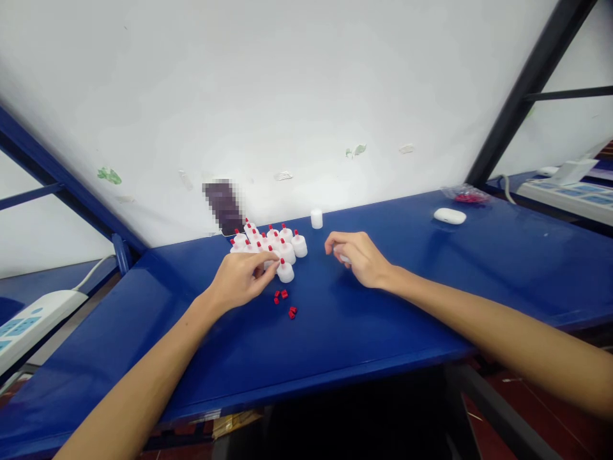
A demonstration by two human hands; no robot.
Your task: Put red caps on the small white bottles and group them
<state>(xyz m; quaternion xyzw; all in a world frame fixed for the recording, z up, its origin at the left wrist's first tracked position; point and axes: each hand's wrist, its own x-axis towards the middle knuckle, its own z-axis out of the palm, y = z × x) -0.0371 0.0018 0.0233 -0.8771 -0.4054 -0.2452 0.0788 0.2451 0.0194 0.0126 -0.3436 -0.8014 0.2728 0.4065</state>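
Note:
A cluster of several small white caps with red tips (271, 243) stands on the blue table (383, 319). My left hand (244, 278) rests at the cluster's front edge, its fingertips pinched on one white cap with a red tip (285, 271). My right hand (359, 257) lies to the right of the cluster, curled around a small white piece that is mostly hidden. A few loose red tips (285, 301) lie on the table just in front of the left hand. One plain white cap (317, 218) stands alone behind the cluster.
A dark blurred object (223, 206) leans on the white wall behind the cluster. A white earbud case (449, 216) and a clear bag of red pieces (468, 194) lie at the far right. Power strips sit on the neighbouring tables at left (29, 322) and right (569, 191).

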